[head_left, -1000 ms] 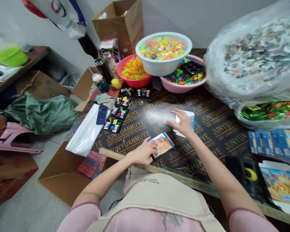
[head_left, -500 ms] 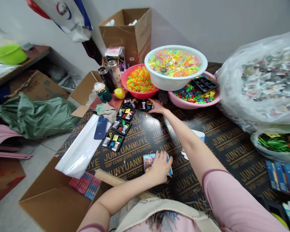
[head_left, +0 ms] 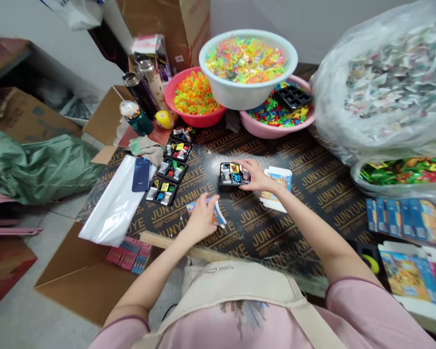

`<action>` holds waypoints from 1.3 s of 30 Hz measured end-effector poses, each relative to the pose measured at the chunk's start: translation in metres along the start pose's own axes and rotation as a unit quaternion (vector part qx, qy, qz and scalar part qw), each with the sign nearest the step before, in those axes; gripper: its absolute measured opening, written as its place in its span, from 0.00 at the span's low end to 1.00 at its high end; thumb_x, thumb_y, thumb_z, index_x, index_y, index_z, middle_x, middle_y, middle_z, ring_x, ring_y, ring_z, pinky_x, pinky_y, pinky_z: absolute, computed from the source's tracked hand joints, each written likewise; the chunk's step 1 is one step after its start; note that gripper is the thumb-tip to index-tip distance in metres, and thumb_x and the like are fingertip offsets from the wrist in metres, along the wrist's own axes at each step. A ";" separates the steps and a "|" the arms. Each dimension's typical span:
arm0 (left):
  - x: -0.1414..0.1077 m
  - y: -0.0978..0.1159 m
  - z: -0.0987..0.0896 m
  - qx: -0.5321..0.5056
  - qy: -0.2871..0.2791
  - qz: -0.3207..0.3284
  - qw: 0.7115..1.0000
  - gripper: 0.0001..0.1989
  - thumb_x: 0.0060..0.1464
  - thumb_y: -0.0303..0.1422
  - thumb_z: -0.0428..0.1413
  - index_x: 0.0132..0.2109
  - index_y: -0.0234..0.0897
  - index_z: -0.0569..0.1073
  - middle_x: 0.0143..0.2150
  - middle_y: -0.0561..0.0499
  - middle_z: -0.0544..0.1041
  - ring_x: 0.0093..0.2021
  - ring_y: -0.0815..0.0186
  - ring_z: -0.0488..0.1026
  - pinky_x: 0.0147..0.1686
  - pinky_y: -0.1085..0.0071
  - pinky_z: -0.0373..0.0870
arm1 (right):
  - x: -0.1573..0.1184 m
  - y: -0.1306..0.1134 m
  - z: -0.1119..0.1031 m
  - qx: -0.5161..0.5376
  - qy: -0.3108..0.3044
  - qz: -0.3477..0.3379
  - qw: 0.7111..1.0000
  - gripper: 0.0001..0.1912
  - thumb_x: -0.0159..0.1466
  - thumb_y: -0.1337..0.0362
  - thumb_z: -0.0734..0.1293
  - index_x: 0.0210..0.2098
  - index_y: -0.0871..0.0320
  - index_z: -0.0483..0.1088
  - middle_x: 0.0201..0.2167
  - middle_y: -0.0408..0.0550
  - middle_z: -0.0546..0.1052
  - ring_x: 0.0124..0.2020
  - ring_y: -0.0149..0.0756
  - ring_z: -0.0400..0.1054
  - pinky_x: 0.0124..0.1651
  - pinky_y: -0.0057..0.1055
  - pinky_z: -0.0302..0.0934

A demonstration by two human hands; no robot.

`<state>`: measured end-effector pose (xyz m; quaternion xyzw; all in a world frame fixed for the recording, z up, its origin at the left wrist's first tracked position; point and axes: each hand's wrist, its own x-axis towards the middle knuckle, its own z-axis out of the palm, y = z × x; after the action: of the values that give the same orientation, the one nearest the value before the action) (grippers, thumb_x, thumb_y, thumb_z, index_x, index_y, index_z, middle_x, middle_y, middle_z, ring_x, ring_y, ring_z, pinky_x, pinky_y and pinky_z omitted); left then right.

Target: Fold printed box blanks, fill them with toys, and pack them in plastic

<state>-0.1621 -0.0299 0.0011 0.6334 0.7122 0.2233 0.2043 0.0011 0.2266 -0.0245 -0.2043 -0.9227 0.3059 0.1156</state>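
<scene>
My right hand (head_left: 254, 174) grips the right end of a black compartment tray (head_left: 230, 178) that holds small coloured pieces and little packets. Lower left of it, my left hand (head_left: 203, 216) is closed over a printed blue cardboard box (head_left: 218, 214), fingers bent across its top. A second flat printed carton (head_left: 276, 186) lies under and beyond my right wrist. To the left, several more filled black trays (head_left: 170, 170) stand in a row on the dark plywood table (head_left: 265, 228).
At the back stand a white basin (head_left: 247, 89), a red basin (head_left: 199, 121) and a pink basin (head_left: 276, 131) of small plastic pieces. A phone (head_left: 141, 175) lies on white plastic sheeting (head_left: 112, 208) at left. A big clear bag (head_left: 381, 92) and flat cartons (head_left: 403, 218) occupy the right.
My right hand has drawn a filled tray from the back, beside the row, toward me and to the middle. My left hand stays on the box; the view has tipped downward.
</scene>
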 end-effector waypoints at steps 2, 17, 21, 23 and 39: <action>0.000 -0.002 0.000 -0.031 0.021 0.021 0.999 0.52 0.38 0.23 0.62 0.69 0.41 0.48 0.65 0.36 0.58 0.66 0.45 0.61 0.62 0.45 0.63 | -0.040 -0.018 -0.006 0.003 0.003 0.010 1.000 0.49 0.50 0.57 0.74 0.69 0.47 0.56 0.59 0.55 0.65 0.60 0.57 0.58 0.63 0.53 0.49; 0.007 0.038 0.051 -0.064 -0.029 0.115 0.991 0.52 0.38 0.42 0.70 0.67 0.36 0.56 0.64 0.36 0.68 0.64 0.46 0.65 0.66 0.43 0.55 | -0.192 -0.089 -0.001 -0.053 0.037 0.078 0.995 0.47 0.52 0.58 0.71 0.69 0.49 0.55 0.60 0.58 0.66 0.61 0.56 0.59 0.64 0.53 0.46; 0.011 0.052 0.050 -0.017 -0.081 0.163 0.983 0.51 0.37 0.44 0.69 0.67 0.37 0.58 0.64 0.37 0.68 0.64 0.45 0.65 0.69 0.42 0.47 | -0.211 -0.090 -0.003 -0.059 0.025 0.072 0.995 0.47 0.52 0.59 0.71 0.69 0.49 0.55 0.59 0.57 0.65 0.61 0.57 0.58 0.64 0.55 0.44; 0.012 0.058 0.050 -0.003 -0.110 0.190 0.976 0.52 0.37 0.44 0.69 0.67 0.37 0.58 0.64 0.37 0.68 0.64 0.45 0.64 0.69 0.42 0.45 | -0.217 -0.091 -0.004 -0.061 0.022 0.066 0.996 0.47 0.51 0.60 0.71 0.69 0.50 0.56 0.59 0.58 0.65 0.61 0.57 0.58 0.64 0.56 0.44; 0.027 0.055 0.047 -0.075 -0.176 0.222 0.956 0.58 0.35 0.50 0.70 0.70 0.39 0.55 0.66 0.37 0.66 0.66 0.44 0.63 0.70 0.43 0.45 | -0.245 -0.080 -0.003 -0.003 0.070 0.068 0.995 0.45 0.52 0.57 0.72 0.68 0.52 0.57 0.60 0.59 0.66 0.61 0.57 0.60 0.63 0.56 0.47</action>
<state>-0.0934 0.0054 -0.0055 0.7880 0.4871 0.2005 0.3186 0.1958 0.0606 0.0053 -0.2879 -0.8973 0.2949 0.1582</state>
